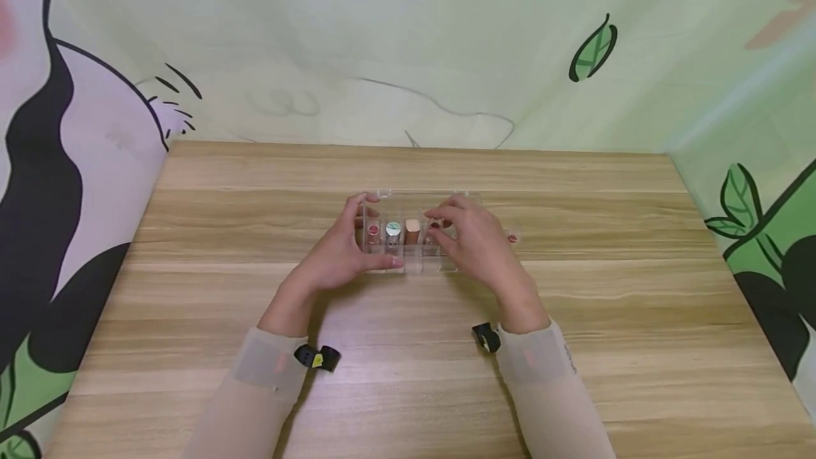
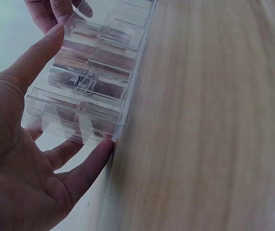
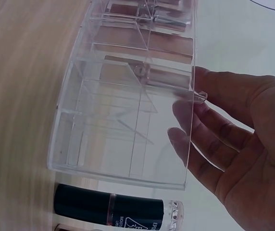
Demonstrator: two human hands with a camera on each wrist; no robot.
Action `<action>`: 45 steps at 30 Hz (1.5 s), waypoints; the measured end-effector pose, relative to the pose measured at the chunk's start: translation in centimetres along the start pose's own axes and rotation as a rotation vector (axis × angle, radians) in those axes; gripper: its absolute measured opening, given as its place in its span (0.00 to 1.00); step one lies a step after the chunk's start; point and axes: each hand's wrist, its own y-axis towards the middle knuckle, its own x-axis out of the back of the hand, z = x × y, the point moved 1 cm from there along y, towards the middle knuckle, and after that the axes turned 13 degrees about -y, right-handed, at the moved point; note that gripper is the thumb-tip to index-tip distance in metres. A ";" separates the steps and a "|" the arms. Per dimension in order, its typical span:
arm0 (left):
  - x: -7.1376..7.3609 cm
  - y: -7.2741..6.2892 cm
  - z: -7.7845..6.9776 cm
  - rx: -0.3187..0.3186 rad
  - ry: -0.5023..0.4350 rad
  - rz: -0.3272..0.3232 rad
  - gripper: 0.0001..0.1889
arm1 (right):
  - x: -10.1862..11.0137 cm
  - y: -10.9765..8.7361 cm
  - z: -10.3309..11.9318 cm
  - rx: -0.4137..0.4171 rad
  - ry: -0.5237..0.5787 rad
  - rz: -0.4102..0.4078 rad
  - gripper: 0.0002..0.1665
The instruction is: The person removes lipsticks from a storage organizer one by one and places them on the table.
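A clear lipstick organizer (image 1: 413, 265) with a row of compartments stands on the table. My left hand (image 1: 334, 252) grips its left end, thumb on the front and fingers round the side and back. Inside, from the left, are a red-topped lipstick (image 1: 373, 231), a silver-capped one (image 1: 393, 231) and a brown tube (image 1: 412, 231). Over the compartment right of these, my right hand (image 1: 474, 239) pinches the top of another lipstick (image 3: 168, 83), whose lower part sits within the organizer. In the right wrist view, the organizer's end beyond this lipstick holds nothing.
Beside the organizer's right end stands a black lipstick tube (image 3: 84, 204) with a clear end. Part of a further tube (image 3: 63, 228) shows at that view's bottom edge. The wooden table (image 1: 408, 388) meets a printed cloth backdrop (image 1: 408, 34) behind.
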 end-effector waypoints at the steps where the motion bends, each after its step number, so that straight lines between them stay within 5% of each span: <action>1: 0.0 0.0 0.0 -0.001 -0.001 0.001 0.56 | 0.0 0.0 0.0 -0.003 0.002 0.000 0.16; 45: 0.0 0.1 0.3 -0.007 0.007 -0.005 0.57 | 3.7 -1.8 -1.8 -0.019 0.202 -0.247 0.14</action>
